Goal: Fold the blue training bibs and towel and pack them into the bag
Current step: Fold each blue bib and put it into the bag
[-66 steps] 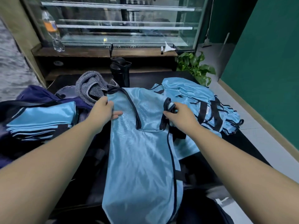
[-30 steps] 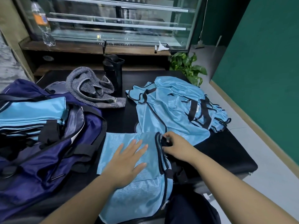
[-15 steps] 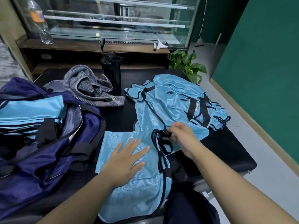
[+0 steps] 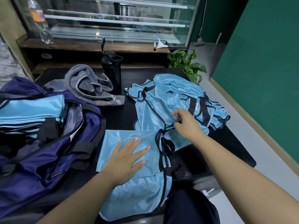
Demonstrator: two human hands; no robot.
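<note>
Views: I have one, head-worn, wide-angle.
Facing: I look forward and down across the black table [image 4: 126, 113] toward a glass display case [image 4: 113, 18].
Nearness: close; both forearms enter from the bottom edge.
Overlap: none, since I have only one view.

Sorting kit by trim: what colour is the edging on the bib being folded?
Black edging on the light blue bib, clearest in the head view.

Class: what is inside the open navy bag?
Folded light-blue mesh bibs lie stacked inside the open navy sports bag. Anything beneath that stack is covered and cannot be seen.
</note>
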